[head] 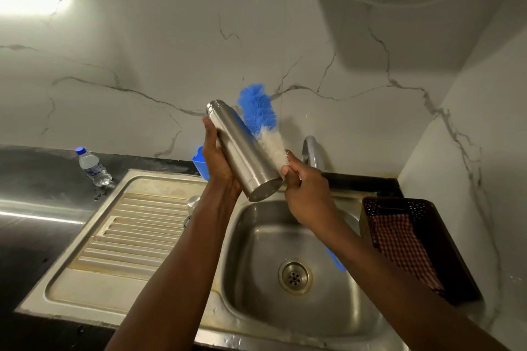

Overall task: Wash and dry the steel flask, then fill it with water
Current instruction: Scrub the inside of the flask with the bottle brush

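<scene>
A: Starting at the far left. What is on the counter?
B: A small water bottle [92, 167], upright with a blue cap, well apart from the work. Then the drainboard [128, 231], with a small steel piece [194, 202] at its right edge. It may be the flask's cap; cannot tell.

A: Left hand?
B: The left hand [221, 162] wraps the flask [242, 151] at mid-body, palm on its left side, fingers curled round behind. It is a full grasp, not a pinch.

A: Flask position?
B: In the air over the back of the sink [251, 265], tilted with the neck up and left and the base down toward the camera. Judgement: the tilt offers the long side wall to the brush and lets drips fall into the basin.

A: Brush?
B: The brush [261, 120] lies along the flask's right side, its blue and white bristles against the outer steel wall, not in the mouth. The right hand [302, 191] is fisted round the handle just below the white bristles. Holding it that close probably gives scrubbing pressure.

A: Further right?
B: The tap [310, 151] stands behind the right hand; no running water is visible. A dark basket [399, 202] beside the sink holds a checked cloth [399, 245], likely staged for drying. The step in hand looks like the outside wash; drying and filling are not yet done.
</scene>
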The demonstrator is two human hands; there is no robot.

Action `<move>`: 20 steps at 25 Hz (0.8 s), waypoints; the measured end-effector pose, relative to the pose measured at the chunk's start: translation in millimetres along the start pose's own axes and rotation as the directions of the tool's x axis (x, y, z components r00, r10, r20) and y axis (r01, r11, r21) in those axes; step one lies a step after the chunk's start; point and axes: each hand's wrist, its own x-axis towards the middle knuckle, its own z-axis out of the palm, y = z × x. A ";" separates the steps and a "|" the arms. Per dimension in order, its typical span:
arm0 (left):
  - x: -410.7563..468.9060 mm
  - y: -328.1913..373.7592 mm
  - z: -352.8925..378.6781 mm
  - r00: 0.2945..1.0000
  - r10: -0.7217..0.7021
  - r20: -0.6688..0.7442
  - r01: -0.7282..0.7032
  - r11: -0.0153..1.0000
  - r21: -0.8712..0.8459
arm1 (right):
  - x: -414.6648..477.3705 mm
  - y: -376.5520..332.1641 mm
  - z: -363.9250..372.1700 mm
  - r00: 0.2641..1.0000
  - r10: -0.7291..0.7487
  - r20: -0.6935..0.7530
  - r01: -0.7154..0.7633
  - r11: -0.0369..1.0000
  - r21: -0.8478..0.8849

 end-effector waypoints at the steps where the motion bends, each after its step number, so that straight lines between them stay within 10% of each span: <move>1: 0.4 3.6 1.7 0.999 -0.019 0.028 0.018 0.999 0.028 | -1.7 -1.3 0.1 1.000 0.007 0.000 -0.007 1.000 -0.001; 20: 0.3 -1.1 -1.2 0.995 -0.073 0.074 0.071 0.997 0.023 | 2.5 -8.7 -8.9 0.999 -0.012 0.045 0.012 1.000 -0.009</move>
